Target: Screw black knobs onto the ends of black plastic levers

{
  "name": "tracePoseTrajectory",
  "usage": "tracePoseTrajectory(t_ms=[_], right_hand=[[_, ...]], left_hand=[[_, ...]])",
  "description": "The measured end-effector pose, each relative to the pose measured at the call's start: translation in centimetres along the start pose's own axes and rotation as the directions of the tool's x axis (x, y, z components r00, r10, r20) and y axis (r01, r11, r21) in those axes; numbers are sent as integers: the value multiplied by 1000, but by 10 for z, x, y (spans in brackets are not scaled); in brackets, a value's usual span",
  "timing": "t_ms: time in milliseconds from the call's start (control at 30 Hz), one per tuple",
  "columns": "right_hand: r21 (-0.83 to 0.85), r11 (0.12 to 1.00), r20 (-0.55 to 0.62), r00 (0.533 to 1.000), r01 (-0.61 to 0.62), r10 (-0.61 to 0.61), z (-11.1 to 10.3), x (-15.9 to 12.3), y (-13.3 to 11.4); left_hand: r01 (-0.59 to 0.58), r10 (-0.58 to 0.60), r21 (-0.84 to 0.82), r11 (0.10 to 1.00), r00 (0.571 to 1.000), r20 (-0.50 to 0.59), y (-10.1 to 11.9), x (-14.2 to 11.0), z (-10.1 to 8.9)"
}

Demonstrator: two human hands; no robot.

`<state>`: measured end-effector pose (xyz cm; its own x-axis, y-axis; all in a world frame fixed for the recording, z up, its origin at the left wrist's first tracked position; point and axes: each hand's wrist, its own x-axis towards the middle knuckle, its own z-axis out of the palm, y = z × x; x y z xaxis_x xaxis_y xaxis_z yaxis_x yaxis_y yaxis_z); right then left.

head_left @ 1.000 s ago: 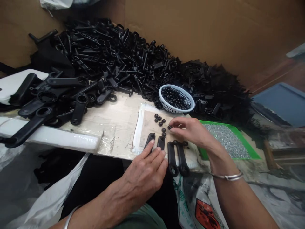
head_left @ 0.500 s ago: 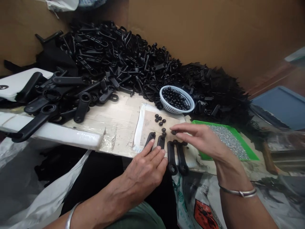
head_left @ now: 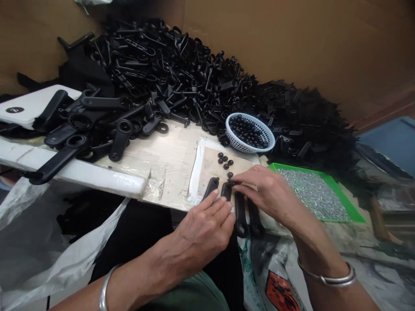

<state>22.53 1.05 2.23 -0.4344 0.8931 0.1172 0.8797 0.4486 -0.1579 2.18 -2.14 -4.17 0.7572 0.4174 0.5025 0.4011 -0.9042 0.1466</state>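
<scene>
Several black plastic handles (head_left: 241, 211) lie side by side at the near edge of a taped board (head_left: 168, 164). My left hand (head_left: 204, 229) rests flat on the two left handles, fingers stretched out. My right hand (head_left: 266, 192) pinches a small black cap at the top end of one handle (head_left: 226, 190), fingertips pressed together. A few loose black caps (head_left: 225, 160) lie just beyond on the board.
A white basket (head_left: 249, 134) of black caps stands behind. A green tray (head_left: 319, 194) of silver screws sits to the right. A big heap of black plastic parts (head_left: 168, 82) fills the back, against cardboard walls. A printed sack (head_left: 275, 276) hangs below the board.
My right hand has come down and left from the loose caps to the top of a handle, its fingers closing into a pinch. The left hand stays put.
</scene>
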Motion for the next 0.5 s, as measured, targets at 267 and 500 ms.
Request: tracePoseTrajectory(t_ms=[267,500], right_hand=[[-179,981,13,997,74,-72,-1,4,-12],[-112,992,8,999,53,-52,2,5,-12]], left_hand=[[-14,14,20,1000,1000,-10,-1,0,3],[-6,6,17,1000,1000,-29,-1,-2,3]])
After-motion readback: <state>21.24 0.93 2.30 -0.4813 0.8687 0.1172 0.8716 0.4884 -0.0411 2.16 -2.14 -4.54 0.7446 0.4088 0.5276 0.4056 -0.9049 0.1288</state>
